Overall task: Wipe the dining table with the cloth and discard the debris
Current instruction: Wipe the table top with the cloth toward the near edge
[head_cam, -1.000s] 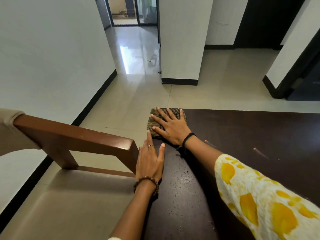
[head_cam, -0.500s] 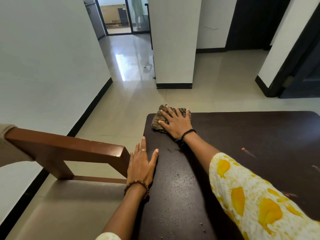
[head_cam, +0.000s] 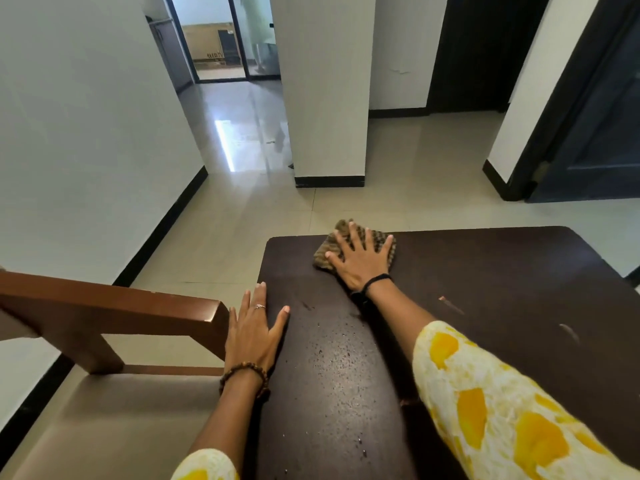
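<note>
A dark brown dining table [head_cam: 502, 271] fills the lower right. My right hand [head_cam: 360, 258] lies flat, fingers spread, pressing a brown striped cloth [head_cam: 323, 252] onto the table near its far edge, a little right of the far left corner. My left hand [head_cam: 252, 334] rests flat and holding nothing on the table's left edge. Fine pale crumbs [head_cam: 343, 362] speckle the surface between my arms. Two larger bits of debris [head_cam: 450, 303] lie to the right of my right forearm.
A wooden chair [head_cam: 114, 306] with a beige seat stands against the table's left side, its backrest touching my left hand. Beyond the table are a tiled floor, a white pillar [head_cam: 325, 98] and a white wall on the left.
My right hand has slid the cloth to the right along the far edge, away from the far left corner. My left hand stays flat on the left edge.
</note>
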A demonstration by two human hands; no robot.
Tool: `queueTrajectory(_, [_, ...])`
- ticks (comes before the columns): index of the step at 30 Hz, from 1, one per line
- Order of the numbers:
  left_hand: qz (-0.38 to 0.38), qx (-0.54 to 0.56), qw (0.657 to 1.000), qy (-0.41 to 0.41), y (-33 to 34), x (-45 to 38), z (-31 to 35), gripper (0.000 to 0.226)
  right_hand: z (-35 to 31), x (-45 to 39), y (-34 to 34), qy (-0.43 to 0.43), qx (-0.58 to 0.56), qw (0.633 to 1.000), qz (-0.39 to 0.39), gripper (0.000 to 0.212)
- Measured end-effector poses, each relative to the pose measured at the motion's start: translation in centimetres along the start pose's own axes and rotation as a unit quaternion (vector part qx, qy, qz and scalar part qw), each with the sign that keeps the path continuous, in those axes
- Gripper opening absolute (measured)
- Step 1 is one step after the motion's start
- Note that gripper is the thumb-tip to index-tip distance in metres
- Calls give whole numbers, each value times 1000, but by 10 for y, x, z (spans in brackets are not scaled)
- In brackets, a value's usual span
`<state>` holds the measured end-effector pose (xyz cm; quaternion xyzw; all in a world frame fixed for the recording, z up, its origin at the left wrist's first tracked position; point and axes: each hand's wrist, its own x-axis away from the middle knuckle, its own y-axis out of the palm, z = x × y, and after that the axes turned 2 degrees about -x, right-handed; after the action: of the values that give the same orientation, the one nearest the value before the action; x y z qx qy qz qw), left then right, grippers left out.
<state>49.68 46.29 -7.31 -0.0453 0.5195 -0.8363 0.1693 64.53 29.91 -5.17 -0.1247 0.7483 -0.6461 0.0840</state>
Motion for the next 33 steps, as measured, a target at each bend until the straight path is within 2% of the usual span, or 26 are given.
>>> queueTrajectory(4, [16, -64, 998, 18, -1, 0, 0, 64, -16, 10, 5, -61, -1, 998, -10, 59])
queueTrajectory(8, [84, -130, 985, 72, 5, 12, 21, 70, -3, 11, 6, -102, -4, 995, -15, 58])
queueTrajectory(10, [80, -105, 988, 78, 16, 25, 52, 72, 9, 6, 3, -120, -5, 992, -23, 58])
queueTrajectory(12, [40, -90, 990, 97, 31, 41, 87, 74, 28, 2, -1, -120, -5, 992, -32, 58])
queueTrajectory(18, [-30, -117, 987, 107, 67, 62, 153, 77, 106, 4, -16, -74, -19, 997, -27, 57])
queueTrajectory(23, [-63, -134, 984, 103, 73, 62, 162, 84, 196, 16, -30, -17, -26, 999, -14, 56])
queueTrajectory(27, [-66, -110, 987, 100, 72, 62, 163, 78, 267, 36, -41, 55, -27, 998, -2, 56])
queueTrajectory(30, [-68, -110, 986, 102, 71, 64, 163, 77, 281, 46, -42, 103, -26, 994, -3, 57])
queueTrajectory(33, [-71, -118, 985, 103, 71, 64, 163, 76, 263, 51, -38, 115, -21, 993, 8, 57])
